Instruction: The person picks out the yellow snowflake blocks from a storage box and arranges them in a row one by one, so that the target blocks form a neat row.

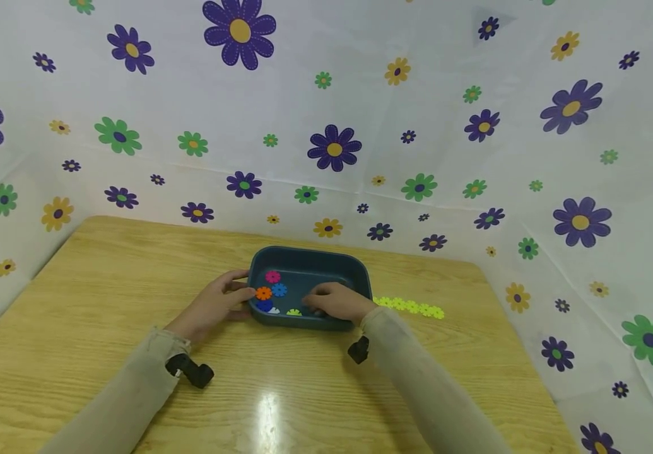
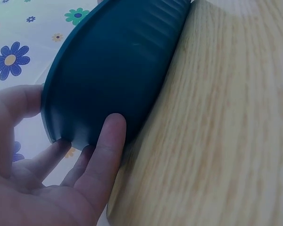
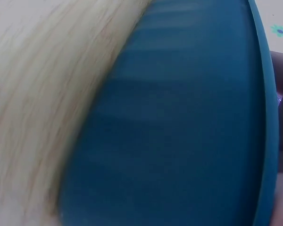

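A dark blue plastic tub stands on the table. My left hand grips its left end, thumb over the rim and the other fingers against the outer wall, as the left wrist view shows on the tub. Inside lie flower-shaped plastic discs: a pink disc, an orange disc, a blue disc, a dark blue disc, and partly hidden white and yellow-green ones. Reaching over the right side, my right hand has bent fingers down in the tub; whatever its fingertips touch is hidden.
To the tub's right, a row of yellow-green discs lies on the wooden table, its left end hidden behind the tub. A white flower-patterned sheet rises behind the table and along both sides.
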Motion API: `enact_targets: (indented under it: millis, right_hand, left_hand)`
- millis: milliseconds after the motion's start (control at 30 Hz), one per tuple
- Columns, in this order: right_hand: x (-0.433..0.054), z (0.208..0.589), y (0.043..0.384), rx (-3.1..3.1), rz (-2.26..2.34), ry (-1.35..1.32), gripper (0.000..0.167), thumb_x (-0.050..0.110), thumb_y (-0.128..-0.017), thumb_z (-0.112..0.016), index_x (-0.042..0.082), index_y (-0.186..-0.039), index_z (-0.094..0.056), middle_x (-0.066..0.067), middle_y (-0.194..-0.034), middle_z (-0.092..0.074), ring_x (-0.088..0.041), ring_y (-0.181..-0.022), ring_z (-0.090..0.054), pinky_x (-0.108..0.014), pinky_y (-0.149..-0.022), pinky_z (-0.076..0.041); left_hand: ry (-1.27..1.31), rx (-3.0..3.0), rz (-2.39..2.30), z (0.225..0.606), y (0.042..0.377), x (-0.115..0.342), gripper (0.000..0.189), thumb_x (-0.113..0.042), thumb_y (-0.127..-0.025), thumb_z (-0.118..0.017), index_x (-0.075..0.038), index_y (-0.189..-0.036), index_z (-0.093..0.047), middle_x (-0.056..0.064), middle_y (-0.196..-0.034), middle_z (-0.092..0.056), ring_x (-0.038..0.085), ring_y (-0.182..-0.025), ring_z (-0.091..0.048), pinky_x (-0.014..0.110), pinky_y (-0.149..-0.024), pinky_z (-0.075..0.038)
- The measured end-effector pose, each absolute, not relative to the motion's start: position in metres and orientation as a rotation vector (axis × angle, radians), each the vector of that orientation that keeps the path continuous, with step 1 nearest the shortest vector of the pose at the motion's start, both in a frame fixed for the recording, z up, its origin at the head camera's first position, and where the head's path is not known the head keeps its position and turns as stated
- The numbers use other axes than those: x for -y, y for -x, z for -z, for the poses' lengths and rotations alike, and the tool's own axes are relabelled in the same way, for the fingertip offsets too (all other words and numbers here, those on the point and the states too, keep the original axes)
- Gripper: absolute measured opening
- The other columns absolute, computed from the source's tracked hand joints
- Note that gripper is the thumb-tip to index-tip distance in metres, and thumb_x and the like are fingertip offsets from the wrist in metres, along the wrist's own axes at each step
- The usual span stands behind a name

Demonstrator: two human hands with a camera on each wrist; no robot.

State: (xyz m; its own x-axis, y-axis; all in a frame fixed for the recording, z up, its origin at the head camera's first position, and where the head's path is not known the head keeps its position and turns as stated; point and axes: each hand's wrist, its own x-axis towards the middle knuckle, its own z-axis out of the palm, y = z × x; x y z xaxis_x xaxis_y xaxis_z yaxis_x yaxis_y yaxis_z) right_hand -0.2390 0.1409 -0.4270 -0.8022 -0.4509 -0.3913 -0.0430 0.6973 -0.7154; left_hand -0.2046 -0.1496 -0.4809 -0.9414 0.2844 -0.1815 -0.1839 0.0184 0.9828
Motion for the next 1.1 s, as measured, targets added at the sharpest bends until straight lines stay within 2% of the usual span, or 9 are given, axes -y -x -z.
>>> enact_targets:
  millis: [300,433,633,800,1100]
  right_hand:
    - [-0.139,0.43,0.239,-2.26,1.024,0.451,0.034,0.034,-0.106,-0.058,0.01,-0.126,-0.07,-0.002,-0.116,-0.073,-0.014,-0.101,-0.067,-0.038,-0.1,-0.054]
    - [-0.136,0.428,0.237,-2.288,0.967,0.47,0.029,0.03,-0.106,-0.06,0.011,-0.124,-0.071,0.0,-0.116,-0.073,-0.014,-0.103,-0.066,-0.039,-0.1,-0.054]
    - [-0.118,0.427,0.239,-2.424,0.739,0.572,0.019,0.024,-0.099,-0.071,0.012,-0.113,-0.074,0.0,-0.112,-0.072,-0.016,-0.105,-0.064,-0.037,-0.094,-0.056]
    - [-0.103,0.432,0.241,-2.484,0.607,0.542,0.009,0.02,-0.096,-0.075,0.012,-0.098,-0.07,0.002,-0.098,-0.068,-0.015,-0.089,-0.06,-0.033,-0.084,-0.054]
    - [-0.101,0.442,0.25,-2.517,0.626,0.455,0.028,0.033,-0.093,-0.079,0.015,-0.073,-0.069,0.007,-0.072,-0.061,-0.01,-0.066,-0.052,-0.025,-0.062,-0.045]
  left_hand:
    - [-0.087,-1.97,-1.988,0.482,0.204,0.149,0.067,-0.025,-0.104,-0.064,-0.009,-0.16,-0.032,0.027,-0.146,-0.045,0.033,-0.112,-0.065,0.043,-0.093,-0.061]
    - [-0.097,-1.967,-1.998,0.483,0.205,0.149,0.067,-0.025,-0.104,-0.064,-0.008,-0.161,-0.031,0.028,-0.146,-0.045,0.032,-0.111,-0.065,0.043,-0.093,-0.061]
    - [-0.085,-1.956,-2.0,0.483,0.205,0.149,0.067,-0.026,-0.105,-0.064,-0.01,-0.161,-0.032,0.026,-0.148,-0.044,0.033,-0.112,-0.065,0.043,-0.094,-0.06]
    - [-0.098,-1.942,-2.005,0.481,0.202,0.149,0.065,-0.025,-0.106,-0.062,-0.007,-0.161,-0.031,0.028,-0.15,-0.043,0.033,-0.113,-0.065,0.044,-0.095,-0.06]
    - [-0.072,-1.936,-2.014,0.479,0.201,0.149,0.064,-0.021,-0.105,-0.061,-0.006,-0.16,-0.032,0.028,-0.15,-0.042,0.034,-0.11,-0.066,0.044,-0.093,-0.061]
